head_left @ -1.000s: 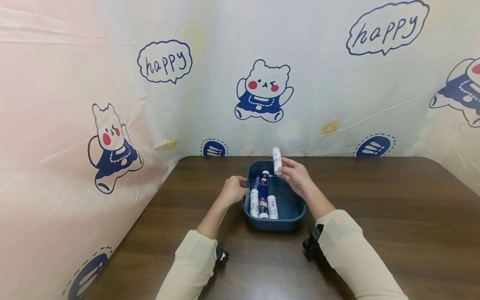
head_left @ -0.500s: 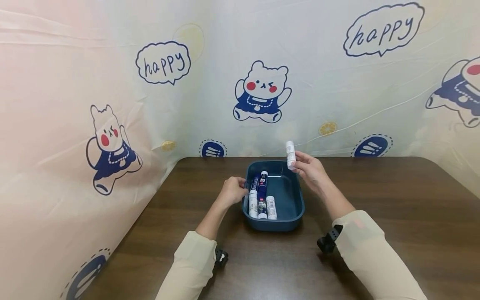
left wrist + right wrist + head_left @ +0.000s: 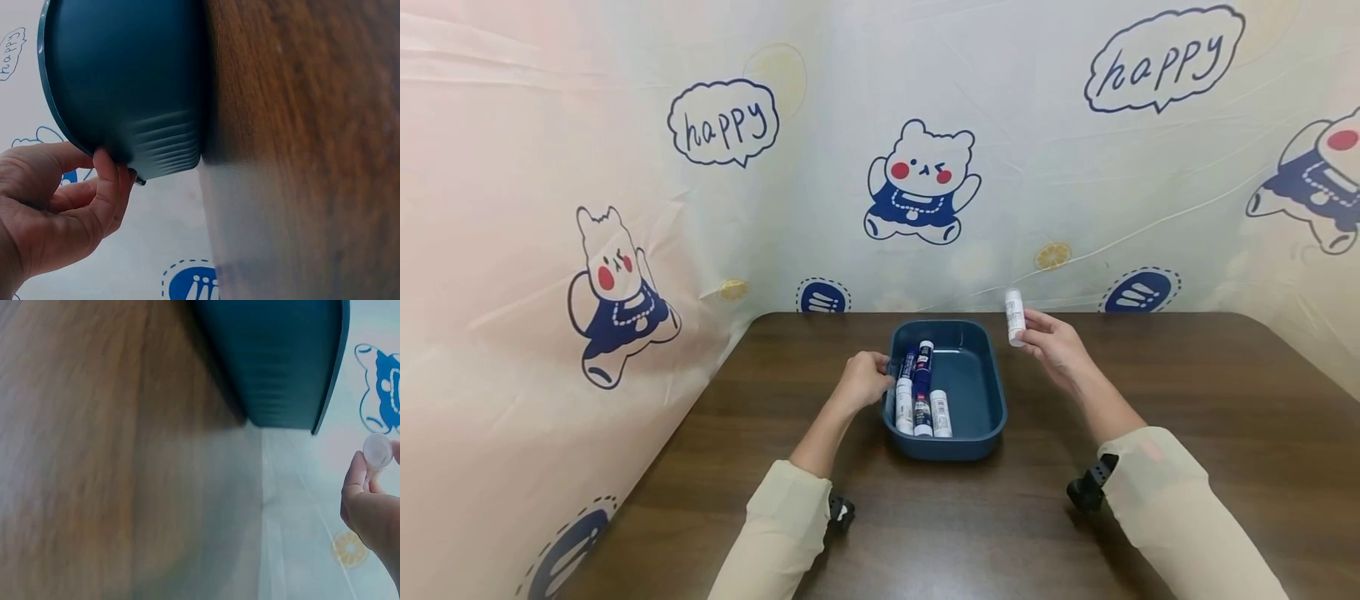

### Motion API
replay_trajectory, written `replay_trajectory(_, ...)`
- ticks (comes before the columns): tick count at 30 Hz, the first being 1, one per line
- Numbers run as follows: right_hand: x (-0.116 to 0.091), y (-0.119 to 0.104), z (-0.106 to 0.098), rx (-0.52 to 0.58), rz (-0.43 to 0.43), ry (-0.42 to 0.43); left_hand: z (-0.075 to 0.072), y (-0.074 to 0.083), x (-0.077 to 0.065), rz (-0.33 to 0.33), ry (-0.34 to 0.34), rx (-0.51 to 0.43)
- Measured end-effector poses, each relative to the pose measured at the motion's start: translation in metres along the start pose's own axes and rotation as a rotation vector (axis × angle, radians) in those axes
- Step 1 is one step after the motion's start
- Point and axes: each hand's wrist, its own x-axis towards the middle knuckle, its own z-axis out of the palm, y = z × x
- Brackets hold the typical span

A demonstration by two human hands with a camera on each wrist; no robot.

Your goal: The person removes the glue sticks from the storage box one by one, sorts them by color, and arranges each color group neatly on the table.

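Observation:
My right hand [image 3: 1057,350] holds a white glue stick [image 3: 1015,318] upright between thumb and fingers, to the right of the dark blue plastic bin [image 3: 1000,392] and above the table. In the right wrist view the round end of that glue stick [image 3: 377,450] faces the camera. My left hand [image 3: 862,380] pinches the bin's left rim; the left wrist view shows its fingers [image 3: 107,187] at the edge of the bin [image 3: 125,69]. Inside the bin, along its left side, lie several glue sticks, among them a white one [image 3: 941,414] and a dark blue one [image 3: 925,358].
The bin stands on a brown wooden table [image 3: 1187,400]. Behind the table hangs a pale curtain [image 3: 1015,167] printed with cartoon animals and words. A black wrist camera [image 3: 841,513] is strapped at the left sleeve, another camera [image 3: 1088,487] at the right.
My right hand has carried the white glue stick rightward, from over the bin to beyond its right rim. The left hand keeps its grip on the bin's left rim.

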Motion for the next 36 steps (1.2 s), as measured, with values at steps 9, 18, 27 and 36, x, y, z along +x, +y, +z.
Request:
replay_trajectory(9,-0.005,0.005,-0.013,-0.111,0.087,0.048,-0.001,0.001,0.000,-0.004,-0.001,-0.007)
replay_trajectory(18,-0.009,0.011,-0.019,-0.171,0.161,0.062,0.000,-0.001,0.000,0.001,-0.001,-0.007)
replay_trajectory(27,-0.010,0.021,-0.024,-0.254,0.225,0.085,0.000,-0.001,0.001,0.009,0.000,-0.001)
replay_trajectory(36,-0.010,0.029,-0.038,-0.457,0.240,0.121,-0.001,-0.001,0.000,0.014,0.003,0.002)
